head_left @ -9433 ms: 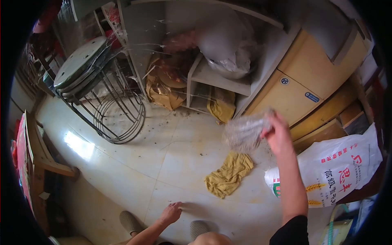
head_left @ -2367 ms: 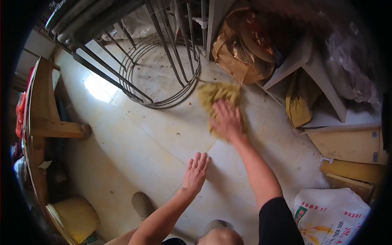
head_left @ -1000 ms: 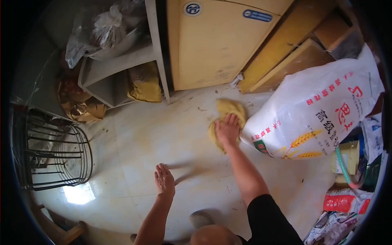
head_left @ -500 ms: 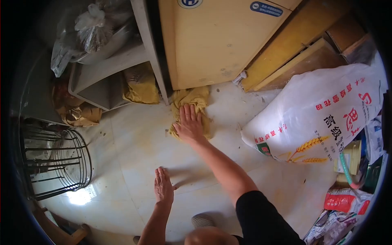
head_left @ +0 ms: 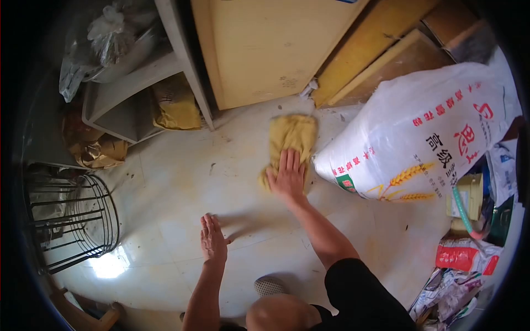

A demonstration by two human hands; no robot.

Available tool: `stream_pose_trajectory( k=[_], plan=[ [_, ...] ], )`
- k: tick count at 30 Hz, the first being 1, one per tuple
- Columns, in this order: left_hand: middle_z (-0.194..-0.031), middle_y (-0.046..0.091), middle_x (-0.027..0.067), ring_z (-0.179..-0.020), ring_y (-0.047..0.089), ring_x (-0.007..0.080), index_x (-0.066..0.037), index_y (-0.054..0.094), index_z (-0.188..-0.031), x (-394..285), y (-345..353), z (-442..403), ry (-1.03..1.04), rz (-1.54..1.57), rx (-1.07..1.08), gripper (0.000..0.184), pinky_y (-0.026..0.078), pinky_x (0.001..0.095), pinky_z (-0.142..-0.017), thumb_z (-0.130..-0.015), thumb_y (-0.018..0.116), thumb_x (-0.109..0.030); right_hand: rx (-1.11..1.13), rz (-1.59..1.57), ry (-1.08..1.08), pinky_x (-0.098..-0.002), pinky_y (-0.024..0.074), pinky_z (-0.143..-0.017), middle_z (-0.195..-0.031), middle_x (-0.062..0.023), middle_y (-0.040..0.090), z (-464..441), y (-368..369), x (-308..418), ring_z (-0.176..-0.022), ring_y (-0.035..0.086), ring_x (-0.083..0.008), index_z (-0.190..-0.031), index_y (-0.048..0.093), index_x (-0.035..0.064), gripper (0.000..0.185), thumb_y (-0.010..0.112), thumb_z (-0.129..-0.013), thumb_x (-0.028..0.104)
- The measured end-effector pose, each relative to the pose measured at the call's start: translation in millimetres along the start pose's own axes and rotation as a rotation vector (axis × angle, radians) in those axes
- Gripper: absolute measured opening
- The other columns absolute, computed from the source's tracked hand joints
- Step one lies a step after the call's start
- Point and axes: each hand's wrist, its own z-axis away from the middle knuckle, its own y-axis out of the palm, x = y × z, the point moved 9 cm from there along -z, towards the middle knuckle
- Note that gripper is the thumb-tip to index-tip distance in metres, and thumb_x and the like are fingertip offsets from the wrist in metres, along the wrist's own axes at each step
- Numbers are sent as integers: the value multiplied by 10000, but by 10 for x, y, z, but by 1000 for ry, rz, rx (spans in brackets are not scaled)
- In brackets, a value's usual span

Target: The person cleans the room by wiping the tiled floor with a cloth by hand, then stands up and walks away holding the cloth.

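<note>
A yellow cloth [head_left: 292,135] lies spread on the tiled floor [head_left: 165,193], between the cabinet and the white sack. My right hand [head_left: 288,176] presses flat on the lower part of the cloth, its fingers pointing away from me. Left of it, my left hand [head_left: 213,240] is above the floor with nothing in it, fingers stretched out side by side and thumb apart. The pointed end of the white sack [head_left: 408,138] with red and black print is just right of the cloth.
A pale yellow cabinet [head_left: 265,55] stands ahead. Left of it, a grey shelf [head_left: 132,71] holds a yellow bag [head_left: 176,105] and plastic-wrapped items. Metal stool legs [head_left: 77,220] are at the left. Red and white packets [head_left: 464,256] lie at the lower right, and a slipper [head_left: 269,285] near me.
My right hand has slid the cloth rightward from the shelf's foot towards the sack, after moving left from there before. My left hand keeps about the same pose. The view has shifted slightly.
</note>
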Motion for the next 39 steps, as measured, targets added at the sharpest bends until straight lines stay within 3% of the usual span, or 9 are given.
stream_pose_trajectory(
  k=[3, 9, 15, 17, 22, 25, 32, 35, 39],
  plan=[
    [-1573, 218, 199, -1465, 239, 335, -4, 263, -1495, 13, -6, 12, 11, -11, 5, 1040, 370, 420, -1093, -697, 858, -308, 30, -73, -198, -551, 262, -1122, -1554, -184, 279, 662, -98, -289, -1448, 243, -366, -1498, 293, 34, 771, 565, -907, 448],
    [-1575, 224, 203, -1470, 234, 329, -13, 257, -1502, 22, 25, -6, -19, -9, 24, 1044, 382, 408, -1083, -702, 851, -324, 213, 11, 125, -560, 231, -1142, -1556, -200, 256, 1817, -162, -1552, -1452, 220, -394, -1497, 268, 21, 823, 601, -888, 462],
    [-1563, 256, 195, -1469, 230, 331, 0, 277, -1491, 60, 101, -36, 28, -69, -59, 1057, 369, 343, -1125, -679, 859, -347, -249, 190, 461, -656, 184, -1113, -1521, -251, 317, 1825, 177, -1810, -1438, 221, -451, -1437, 359, -3, 843, 556, -857, 575],
    [-1556, 261, 199, -1463, 236, 335, 9, 290, -1482, 55, 82, -53, 14, -37, -32, 1053, 364, 321, -1138, -670, 869, -329, -316, 271, 411, -642, 180, -1123, -1473, -260, 380, 1508, 179, -1447, -1420, 248, -468, -1410, 407, -13, 830, 537, -856, 590],
    [-1547, 280, 204, -1438, 289, 343, 14, 321, -1462, 33, -17, -34, 13, -27, 47, 929, 370, 351, -1128, -726, 839, -215, -9, -254, -161, -624, 197, -1128, -1485, -201, 381, 1818, -199, -537, -1413, 296, -402, -1413, 425, 43, 740, 654, -839, 449],
    [-1533, 310, 208, -1428, 306, 341, 2, 361, -1444, 60, -65, 34, 26, -55, 136, 811, 343, 412, -1133, -780, 789, -187, 75, -89, -129, -602, 216, -1129, -1491, -185, 364, 2192, -248, -1029, -1416, 298, -365, -1417, 423, 80, 759, 696, -807, 439],
    [-1527, 326, 212, -1448, 259, 360, -17, 392, -1434, 47, -59, 800, 180, -51, -28, 669, 272, 496, -1149, -855, 691, -168, -202, 44, 721, -612, 176, -1142, -1528, -190, 320, 1960, -369, -2482, -1454, 216, -382, -1439, 380, 44, 805, 601, -848, 543],
    [-1538, 305, 213, -1456, 237, 372, -22, 382, -1436, -8, 275, 1070, 170, -22, 30, 670, 256, 514, -1153, -849, 681, -145, -440, 99, 782, -622, 226, -1110, -1502, -167, 361, 1719, -118, -2317, -1435, 255, -381, -1432, 387, 45, 761, 540, -887, 553],
    [-1552, 277, 211, -1460, 227, 377, -31, 360, -1441, -342, 429, 1184, 168, 98, 74, 686, 243, 515, -1161, -842, 678, -136, -257, 80, 423, -622, 186, -1131, -1520, -148, 356, 1731, 20, -1670, -1446, 254, -356, -1442, 389, 35, 774, 566, -879, 536]
  ],
)
